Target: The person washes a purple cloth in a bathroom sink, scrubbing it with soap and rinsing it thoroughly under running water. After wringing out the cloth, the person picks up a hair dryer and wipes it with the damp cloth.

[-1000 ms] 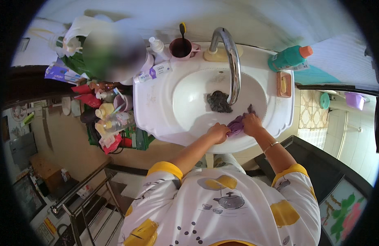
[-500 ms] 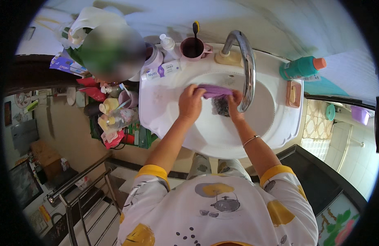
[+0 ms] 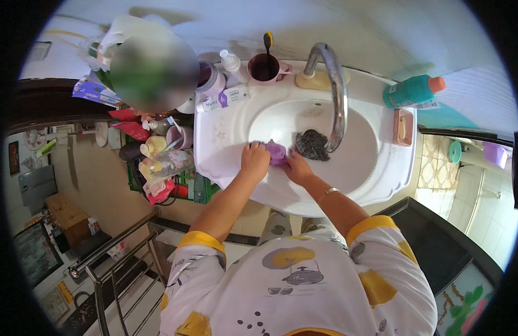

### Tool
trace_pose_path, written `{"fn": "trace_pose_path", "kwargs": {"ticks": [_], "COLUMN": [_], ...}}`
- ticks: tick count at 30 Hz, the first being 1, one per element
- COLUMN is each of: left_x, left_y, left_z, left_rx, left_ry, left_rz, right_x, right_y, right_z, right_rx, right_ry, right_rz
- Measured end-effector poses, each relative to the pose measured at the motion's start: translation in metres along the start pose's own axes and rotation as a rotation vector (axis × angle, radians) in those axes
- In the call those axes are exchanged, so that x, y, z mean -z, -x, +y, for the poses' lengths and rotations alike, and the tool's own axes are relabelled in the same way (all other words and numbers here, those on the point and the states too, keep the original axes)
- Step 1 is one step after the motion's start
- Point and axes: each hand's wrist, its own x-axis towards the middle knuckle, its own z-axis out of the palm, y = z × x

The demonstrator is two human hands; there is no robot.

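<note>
Here, soft-looking purple cloth (image 3: 277, 154), bunched and wrinkled, sits between two hands at near-left part of glossy white oval basin (image 3: 348, 171). Left grip (image 3: 254, 162) narrow, fingers curled over cloth's left end; right grip (image 3: 298, 167) narrow, holding right end. Dark, rough-textured clump (image 3: 312, 145) lies in basin, near mouth of shiny arched faucet (image 3: 340, 92).

Faucet (image 3: 341, 98) rooted behind the basin (image 3: 343, 173), cup (image 3: 263, 71) left of it, soap dish (image 3: 403, 129) over right, cloth (image 3: 277, 154) between left hand (image 3: 255, 161) and right hand (image 3: 297, 167).
</note>
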Motion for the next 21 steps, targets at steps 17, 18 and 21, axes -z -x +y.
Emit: {"fn": "trace_pose_path", "kwargs": {"ticks": [17,18,21], "left_x": [0.013,0.027,0.020], "left_y": [0.002,0.003,0.002], "left_z": [0.032,0.037,0.027], "left_rx": [-0.043,0.043,0.035], "left_ry": [1.257,1.343,1.522], "left_rz": [-0.034,-0.067,-0.030], "right_x": [0.187,0.187,0.203], "right_y": [0.078,0.077,0.073], "right_z": [0.017,0.019,0.011], "right_rx": [-0.315,-0.296,-0.405], "right_ry": [-0.442,-0.565,-0.599], "right_rz": [-0.033,0.028,-0.067]}}
